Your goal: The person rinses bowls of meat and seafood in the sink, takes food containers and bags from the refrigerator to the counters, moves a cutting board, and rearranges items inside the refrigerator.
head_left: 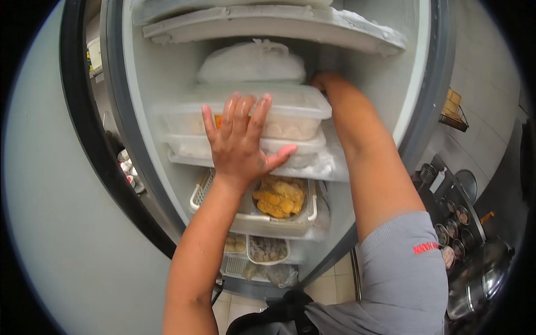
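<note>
My left hand (pixel 239 137) lies with spread fingers against the front of a lidded, see-through plastic container (pixel 296 118) holding pale food. Under that sits a second lidded container (pixel 190 146) on a frosted freezer shelf. My right hand (pixel 320 79) reaches deep along the right side, behind the top container's back corner; its fingers are hidden there. A knotted white plastic bag (pixel 251 62) rests behind and above the containers, to the left of my right hand.
Frost coats the shelf above (pixel 268 23). Below, a white basket (pixel 199 190) holds yellow-orange food (pixel 279 198), and a lower tub (pixel 268 249) holds greyish pieces. The freezer door (pixel 44 184) stands open at left. Pots and a rack of small tins (pixel 452 226) are at right.
</note>
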Motion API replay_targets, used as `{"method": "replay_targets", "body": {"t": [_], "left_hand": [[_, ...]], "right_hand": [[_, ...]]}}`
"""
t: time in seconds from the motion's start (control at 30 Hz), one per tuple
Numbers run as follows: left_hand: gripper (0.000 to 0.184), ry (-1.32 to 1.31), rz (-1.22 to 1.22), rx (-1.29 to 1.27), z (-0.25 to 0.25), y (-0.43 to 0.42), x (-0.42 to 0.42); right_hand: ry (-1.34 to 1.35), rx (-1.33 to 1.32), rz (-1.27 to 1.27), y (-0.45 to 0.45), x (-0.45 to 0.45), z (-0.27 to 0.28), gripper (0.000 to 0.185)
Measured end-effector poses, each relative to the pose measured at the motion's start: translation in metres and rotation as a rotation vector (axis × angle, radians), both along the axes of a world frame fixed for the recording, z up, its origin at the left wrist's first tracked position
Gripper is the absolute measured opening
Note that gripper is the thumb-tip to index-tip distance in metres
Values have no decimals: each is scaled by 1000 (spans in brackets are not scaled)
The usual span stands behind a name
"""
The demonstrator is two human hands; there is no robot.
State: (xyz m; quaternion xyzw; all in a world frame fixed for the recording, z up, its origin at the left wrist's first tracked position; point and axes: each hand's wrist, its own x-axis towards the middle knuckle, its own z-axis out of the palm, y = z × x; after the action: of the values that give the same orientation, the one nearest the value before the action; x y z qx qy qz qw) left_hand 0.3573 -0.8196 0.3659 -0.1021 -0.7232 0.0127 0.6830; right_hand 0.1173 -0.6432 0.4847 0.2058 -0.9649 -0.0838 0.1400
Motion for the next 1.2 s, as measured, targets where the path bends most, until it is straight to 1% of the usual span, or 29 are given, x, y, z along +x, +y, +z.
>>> {"method": "replay_targets", "body": {"t": [0.2,0.27,0.37,0.47,0.5,0.6,0.67,0.7,0.8,0.9,1.0,1.1,1.2], "left_hand": [[82,-87,-66,10,0,0,12],[82,-107,-77,2,-1,-2,14],[82,-140,-88,12,-1,-3,16],[81,-129,-95,20,1,-2,17],[81,-129,-98,22,1,-2,17],[80,-110,-109,17,-1,-3,16],[80,-90,-114,14,-1,-3,14],[80,-77,-117,13,0,-4,12],[81,-82,-126,24,0,-4,13],[81,-83,-137,29,0,-4,13],[81,-64,-138,25,0,-5,11],[80,-45,-147,26,0,-5,9],[77,-55,-166,35,-2,-7,9]], "right_hand": [[41,209,-130,11,54,-22,33],[101,261,-151,17,65,-40,33],[269,262,-90,28,61,-63,32],[192,124,-107,26,56,-60,32],[275,136,-132,21,59,-61,36],[199,-76,-104,18,74,-63,38],[273,-234,-38,20,74,-73,40],[313,-312,-4,20,70,-75,41],[223,-431,8,25,39,-82,41],[349,105,-5,28,27,-80,40],[366,149,-85,23,26,-73,38],[206,-35,-78,19,52,-62,36],[288,-151,31,25,64,-74,38]]}}
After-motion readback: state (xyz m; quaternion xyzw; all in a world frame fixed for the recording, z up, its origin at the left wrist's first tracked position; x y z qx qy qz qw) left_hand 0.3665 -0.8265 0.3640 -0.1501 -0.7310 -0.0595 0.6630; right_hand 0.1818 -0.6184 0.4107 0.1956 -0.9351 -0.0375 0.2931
